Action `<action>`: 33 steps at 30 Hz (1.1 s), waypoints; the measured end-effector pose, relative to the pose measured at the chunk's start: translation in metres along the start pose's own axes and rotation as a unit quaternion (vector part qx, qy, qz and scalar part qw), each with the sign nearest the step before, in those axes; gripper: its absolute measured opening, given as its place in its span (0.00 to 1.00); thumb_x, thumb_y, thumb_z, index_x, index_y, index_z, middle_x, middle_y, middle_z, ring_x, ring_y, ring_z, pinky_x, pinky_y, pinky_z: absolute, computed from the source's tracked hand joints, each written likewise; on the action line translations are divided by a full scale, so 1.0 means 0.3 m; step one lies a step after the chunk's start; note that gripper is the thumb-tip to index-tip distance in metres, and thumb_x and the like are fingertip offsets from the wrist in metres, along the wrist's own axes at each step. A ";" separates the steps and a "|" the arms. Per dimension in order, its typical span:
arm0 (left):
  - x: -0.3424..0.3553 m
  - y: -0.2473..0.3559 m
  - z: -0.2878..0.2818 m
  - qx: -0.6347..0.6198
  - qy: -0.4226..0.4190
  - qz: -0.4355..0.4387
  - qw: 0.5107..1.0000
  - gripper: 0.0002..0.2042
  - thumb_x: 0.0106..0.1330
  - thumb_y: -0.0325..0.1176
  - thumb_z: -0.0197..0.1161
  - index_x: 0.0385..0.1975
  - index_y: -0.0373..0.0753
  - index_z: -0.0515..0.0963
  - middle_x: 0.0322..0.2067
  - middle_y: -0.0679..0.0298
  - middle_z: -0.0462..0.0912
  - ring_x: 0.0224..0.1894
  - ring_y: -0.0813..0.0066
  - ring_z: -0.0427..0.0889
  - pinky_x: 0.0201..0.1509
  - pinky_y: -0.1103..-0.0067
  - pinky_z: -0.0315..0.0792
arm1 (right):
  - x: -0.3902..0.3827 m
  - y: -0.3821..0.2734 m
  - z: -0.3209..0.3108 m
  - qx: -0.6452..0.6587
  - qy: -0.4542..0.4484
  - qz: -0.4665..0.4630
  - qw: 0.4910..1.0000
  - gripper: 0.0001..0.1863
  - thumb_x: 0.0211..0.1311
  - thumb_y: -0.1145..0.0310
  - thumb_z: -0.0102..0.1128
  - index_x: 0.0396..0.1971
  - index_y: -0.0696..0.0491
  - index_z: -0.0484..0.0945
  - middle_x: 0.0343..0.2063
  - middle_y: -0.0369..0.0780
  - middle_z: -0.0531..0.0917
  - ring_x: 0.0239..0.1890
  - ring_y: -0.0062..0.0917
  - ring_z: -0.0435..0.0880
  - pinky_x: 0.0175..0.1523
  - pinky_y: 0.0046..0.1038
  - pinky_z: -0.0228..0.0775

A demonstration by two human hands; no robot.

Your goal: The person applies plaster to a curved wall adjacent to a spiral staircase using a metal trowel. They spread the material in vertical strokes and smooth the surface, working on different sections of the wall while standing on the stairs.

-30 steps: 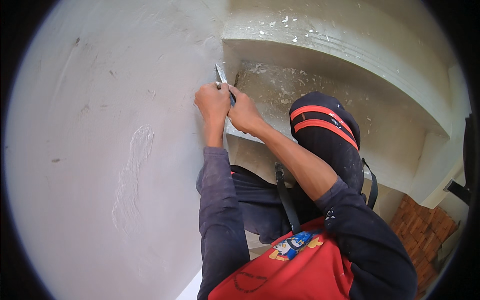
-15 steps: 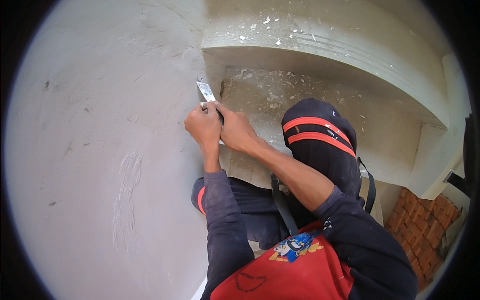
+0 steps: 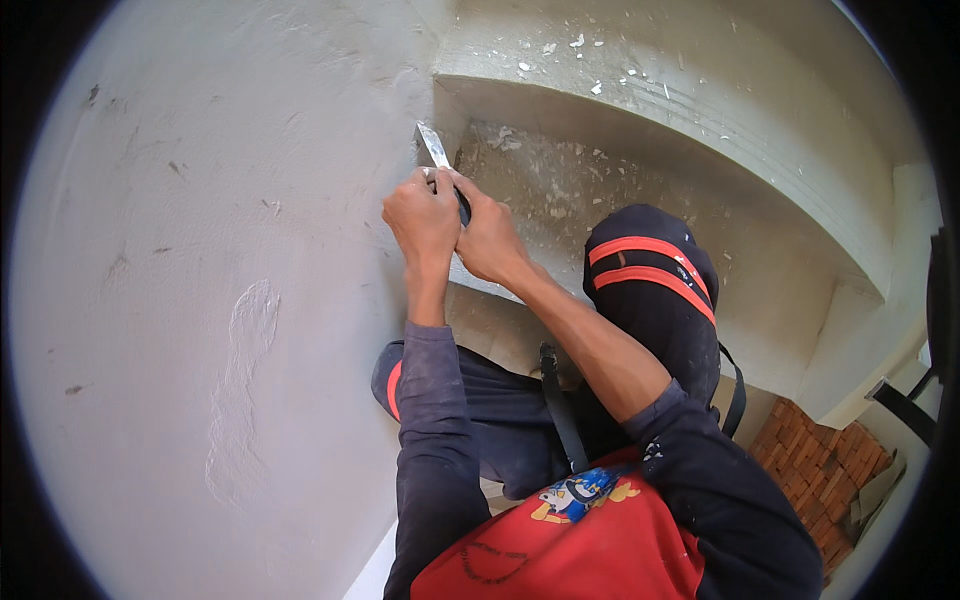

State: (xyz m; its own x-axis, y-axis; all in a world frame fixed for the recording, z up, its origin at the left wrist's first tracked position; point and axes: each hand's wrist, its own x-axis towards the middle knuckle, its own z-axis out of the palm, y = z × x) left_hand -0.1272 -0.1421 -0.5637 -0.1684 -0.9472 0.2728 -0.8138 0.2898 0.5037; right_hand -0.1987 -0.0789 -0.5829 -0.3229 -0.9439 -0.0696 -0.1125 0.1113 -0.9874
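A putty knife [image 3: 434, 148] with a whitish, flat metal blade and a dark handle is held between both hands. My right hand [image 3: 491, 238] wraps round the handle. My left hand [image 3: 424, 215] is closed against it, its fingers curled near the base of the blade; their exact grip is partly hidden. The blade points up and slightly left, its tip at the grey wall [image 3: 300, 200] beside the inner corner of a step. Whether the tip presses on the surface I cannot tell.
To the right, concrete steps [image 3: 640, 110] curve away, strewn with white flakes [image 3: 597, 88]. A rough whitish patch [image 3: 240, 390] marks the wall at left. My bent knee [image 3: 650, 270] stands close to the right forearm. Reddish-brown bricks or tiles [image 3: 815, 470] lie at lower right.
The view has shifted a little. Both hands and the putty knife have moved slightly farther up along the wall, nearer the step's upper corner. The grip looks the same.
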 end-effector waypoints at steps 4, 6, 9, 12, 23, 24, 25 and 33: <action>-0.074 -0.042 0.034 -0.003 0.030 -0.017 0.999 0.13 0.58 0.38 0.61 0.24 0.32 0.81 0.20 0.50 0.81 0.23 0.54 0.82 0.30 0.68 0.73 | -0.035 0.038 0.000 -0.095 -0.041 0.029 0.994 0.27 0.54 0.68 0.56 0.57 0.50 0.67 0.33 0.58 0.79 0.39 0.55 0.78 0.42 0.46 0.69; -0.087 -0.053 0.037 -0.026 0.032 -0.027 0.999 0.12 0.59 0.36 0.59 0.23 0.32 0.80 0.19 0.51 0.80 0.22 0.52 0.81 0.28 0.67 0.71 | -0.041 0.050 0.007 -0.071 -0.045 0.025 0.996 0.27 0.55 0.67 0.56 0.58 0.49 0.66 0.31 0.58 0.80 0.37 0.55 0.78 0.41 0.47 0.69; -0.097 -0.059 0.043 -0.014 0.040 -0.014 0.999 0.12 0.60 0.35 0.59 0.22 0.33 0.79 0.18 0.51 0.80 0.21 0.53 0.80 0.26 0.66 0.70 | -0.047 0.072 0.019 -0.073 -0.034 0.013 0.997 0.28 0.55 0.66 0.55 0.59 0.47 0.65 0.29 0.57 0.80 0.35 0.54 0.79 0.40 0.48 0.70; -0.107 -0.067 0.058 -0.033 0.054 -0.013 0.998 0.11 0.60 0.35 0.59 0.22 0.33 0.79 0.17 0.52 0.79 0.19 0.55 0.80 0.25 0.67 0.70 | -0.049 0.079 0.016 -0.094 -0.045 0.007 0.995 0.28 0.55 0.67 0.55 0.59 0.47 0.65 0.26 0.56 0.80 0.32 0.54 0.79 0.38 0.49 0.70; -0.099 -0.049 0.045 -0.047 0.075 -0.018 0.996 0.11 0.60 0.35 0.60 0.24 0.34 0.80 0.16 0.53 0.79 0.18 0.59 0.80 0.23 0.70 0.70 | -0.037 0.110 0.052 -0.047 -0.026 -0.028 0.998 0.33 0.54 0.69 0.55 0.63 0.49 0.61 0.27 0.57 0.79 0.34 0.53 0.79 0.39 0.48 0.69; -0.096 -0.044 0.037 -0.039 0.064 -0.028 0.997 0.11 0.60 0.35 0.60 0.24 0.33 0.80 0.17 0.53 0.80 0.18 0.62 0.80 0.24 0.71 0.71 | -0.037 0.104 0.049 -0.044 -0.025 -0.024 0.998 0.33 0.54 0.69 0.56 0.62 0.50 0.61 0.28 0.57 0.79 0.35 0.53 0.79 0.39 0.47 0.69; -0.093 -0.042 0.032 -0.032 0.052 -0.037 0.997 0.11 0.60 0.36 0.61 0.24 0.32 0.81 0.18 0.53 0.81 0.19 0.64 0.81 0.26 0.73 0.72 | -0.038 0.102 0.050 -0.042 -0.025 -0.020 0.999 0.32 0.54 0.69 0.56 0.62 0.50 0.62 0.30 0.58 0.79 0.36 0.53 0.79 0.40 0.46 0.69; -0.020 -0.019 0.014 -0.014 0.052 0.021 0.998 0.12 0.60 0.37 0.61 0.26 0.33 0.82 0.19 0.54 0.81 0.22 0.60 0.83 0.29 0.71 0.73 | 0.008 0.060 0.056 0.017 0.039 -0.041 0.998 0.28 0.55 0.67 0.56 0.59 0.51 0.66 0.33 0.58 0.79 0.41 0.53 0.78 0.43 0.41 0.70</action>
State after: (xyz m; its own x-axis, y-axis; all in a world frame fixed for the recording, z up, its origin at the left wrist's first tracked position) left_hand -0.1238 -0.1386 -0.5717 -0.1424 -0.9152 0.3770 -0.7908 0.3342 0.5127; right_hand -0.1857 -0.0845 -0.6034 -0.3860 -0.9223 0.0213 -0.1104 0.0232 -0.9936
